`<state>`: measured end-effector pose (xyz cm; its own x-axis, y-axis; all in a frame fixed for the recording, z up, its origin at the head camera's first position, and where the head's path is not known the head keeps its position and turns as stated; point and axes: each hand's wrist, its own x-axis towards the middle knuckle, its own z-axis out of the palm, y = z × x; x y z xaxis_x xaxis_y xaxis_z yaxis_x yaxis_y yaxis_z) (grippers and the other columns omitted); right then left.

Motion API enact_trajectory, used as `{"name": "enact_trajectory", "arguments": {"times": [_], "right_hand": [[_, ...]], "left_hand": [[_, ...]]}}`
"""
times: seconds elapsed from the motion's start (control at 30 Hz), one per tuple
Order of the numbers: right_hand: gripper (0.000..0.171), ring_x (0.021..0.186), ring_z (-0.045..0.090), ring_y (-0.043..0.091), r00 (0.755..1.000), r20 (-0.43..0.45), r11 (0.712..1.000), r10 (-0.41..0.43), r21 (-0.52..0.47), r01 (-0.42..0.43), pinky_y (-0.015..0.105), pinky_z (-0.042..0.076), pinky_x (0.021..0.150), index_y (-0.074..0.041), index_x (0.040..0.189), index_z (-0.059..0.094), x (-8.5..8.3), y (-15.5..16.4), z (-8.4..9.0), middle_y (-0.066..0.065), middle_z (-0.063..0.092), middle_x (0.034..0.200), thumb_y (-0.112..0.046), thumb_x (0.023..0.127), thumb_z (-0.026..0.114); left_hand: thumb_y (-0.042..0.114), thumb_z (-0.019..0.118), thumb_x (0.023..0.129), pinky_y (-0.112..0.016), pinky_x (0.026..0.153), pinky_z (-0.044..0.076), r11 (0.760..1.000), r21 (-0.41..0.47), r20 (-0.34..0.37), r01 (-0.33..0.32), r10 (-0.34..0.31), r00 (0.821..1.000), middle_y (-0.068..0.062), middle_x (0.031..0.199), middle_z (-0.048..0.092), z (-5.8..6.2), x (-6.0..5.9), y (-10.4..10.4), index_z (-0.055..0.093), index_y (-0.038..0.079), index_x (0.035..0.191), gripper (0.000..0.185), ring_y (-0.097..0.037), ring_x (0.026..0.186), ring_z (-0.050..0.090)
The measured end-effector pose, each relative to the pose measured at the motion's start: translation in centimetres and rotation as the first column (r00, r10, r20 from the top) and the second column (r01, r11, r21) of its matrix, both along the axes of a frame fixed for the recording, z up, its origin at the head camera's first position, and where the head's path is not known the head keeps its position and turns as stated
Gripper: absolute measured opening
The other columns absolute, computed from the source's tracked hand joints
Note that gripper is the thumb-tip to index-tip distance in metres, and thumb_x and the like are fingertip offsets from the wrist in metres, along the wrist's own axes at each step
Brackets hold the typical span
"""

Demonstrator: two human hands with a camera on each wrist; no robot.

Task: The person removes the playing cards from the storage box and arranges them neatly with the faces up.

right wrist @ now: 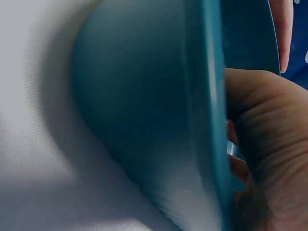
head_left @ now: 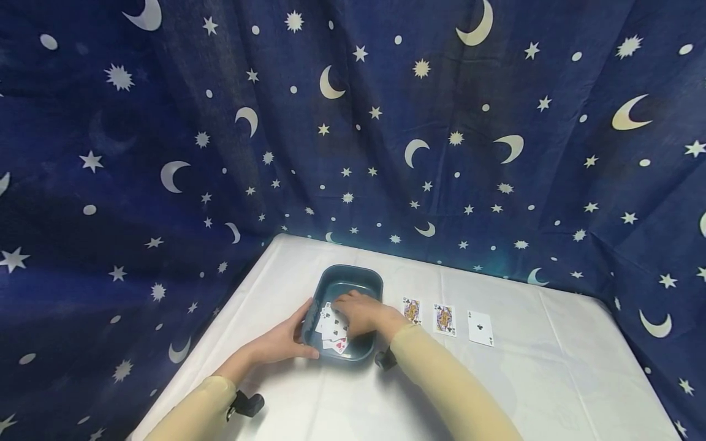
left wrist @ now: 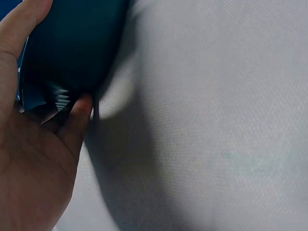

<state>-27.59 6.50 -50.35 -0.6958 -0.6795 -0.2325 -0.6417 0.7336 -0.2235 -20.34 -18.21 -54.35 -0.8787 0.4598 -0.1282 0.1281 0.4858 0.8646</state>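
Observation:
A dark teal rectangular bin (head_left: 351, 274) stands on the white table, and playing cards (head_left: 333, 326) lie face up and overlapping in its left part. One card at the front shows red hearts; another bears black pips. My left hand (head_left: 278, 339) grips the bin's left side, with its thumb by the front corner and its fingers along the outer wall. Inside the bin, over the cards, my right hand (head_left: 361, 313) reaches in from the right with fingers bent downward. Its fingertips are largely hidden, so I cannot tell whether they pinch a card.
To the right of the bin, a face card (head_left: 412, 309), another face card (head_left: 444, 320) and an ace of clubs (head_left: 480, 327) lie in a row. The white table (head_left: 529, 380) reaches back to a dark blue curtain (head_left: 386, 122) with moons and stars.

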Motion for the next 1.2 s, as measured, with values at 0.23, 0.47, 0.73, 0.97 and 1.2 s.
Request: {"name": "enact_trajectory", "arguments": {"times": [0.23,0.47,0.73,0.97,1.2], "right_hand": [[0.093,0.141,0.04,0.019,1.0,0.01,1.0,-0.013,0.011,0.012,0.042,0.034,0.119,-0.02,0.152,0.051,-0.1,-0.1,-0.2,-0.003,0.048,0.152,-0.035,0.069,0.091],[0.093,0.138,0.041,0.018,1.0,0.005,1.0,-0.018,0.019,0.018,0.04,0.036,0.117,-0.021,0.152,0.051,-0.2,0.0,-0.3,-0.002,0.048,0.152,-0.037,0.07,0.092],[0.093,0.136,0.042,0.017,1.0,0.001,1.0,-0.016,0.016,0.016,0.039,0.037,0.117,-0.021,0.151,0.051,-0.2,0.1,-0.2,-0.002,0.048,0.15,-0.037,0.069,0.092],[0.095,0.137,0.042,0.021,1.0,-0.025,0.998,-0.003,-0.062,0.002,0.04,0.037,0.117,-0.016,0.149,0.053,-0.3,0.7,0.4,0.002,0.049,0.149,-0.036,0.066,0.093],[0.093,0.132,0.042,0.018,0.999,-0.036,0.986,-0.024,-0.166,0.018,0.036,0.04,0.114,-0.013,0.152,0.05,-0.2,2.9,3.7,0.002,0.048,0.147,-0.032,0.07,0.09]], "left_hand": [[0.033,0.089,0.082,-0.044,0.118,0.034,1.0,0.014,0.016,0.005,-0.005,1.0,-0.005,0.172,0.002,0.0,-0.1,0.0,-0.002,0.023,0.166,0.125,-0.035,0.153,0.024],[0.033,0.089,0.081,-0.045,0.119,0.032,1.0,0.019,0.011,0.007,-0.007,1.0,-0.005,0.172,0.005,0.1,-0.1,0.1,-0.002,0.025,0.166,0.125,-0.034,0.153,0.023],[0.034,0.088,0.082,-0.047,0.118,0.034,1.0,0.009,0.0,0.013,-0.013,1.0,-0.008,0.172,0.004,0.2,0.0,0.1,-0.002,0.021,0.166,0.124,-0.036,0.152,0.025],[0.036,0.089,0.081,-0.047,0.117,0.034,1.0,0.015,-0.003,0.011,-0.011,1.0,-0.011,0.172,0.006,0.2,0.1,0.2,-0.002,0.021,0.166,0.125,-0.038,0.151,0.025],[0.033,0.089,0.081,-0.048,0.117,0.035,0.999,0.03,-0.004,0.011,-0.011,1.0,-0.012,0.171,0.006,0.2,0.0,0.3,-0.001,0.021,0.166,0.124,-0.039,0.151,0.026]]}}
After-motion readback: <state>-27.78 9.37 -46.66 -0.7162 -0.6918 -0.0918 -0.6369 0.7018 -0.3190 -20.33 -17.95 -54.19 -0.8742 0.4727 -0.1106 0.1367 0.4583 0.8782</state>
